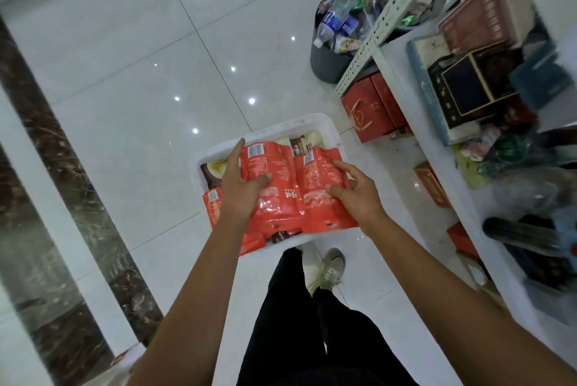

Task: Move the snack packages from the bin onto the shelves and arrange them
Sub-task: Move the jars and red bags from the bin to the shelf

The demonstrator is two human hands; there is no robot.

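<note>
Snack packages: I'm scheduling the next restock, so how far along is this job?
Done: unclear; the shelf holds mixed boxes. In hand: the left hand grips the first red package, the right hand the second red package, at the bin. Left: brown packages and a third red package sit inside it.

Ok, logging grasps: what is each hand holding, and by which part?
The left hand grips one red snack package by its left edge; the right hand grips a second red package by its right edge.
</note>
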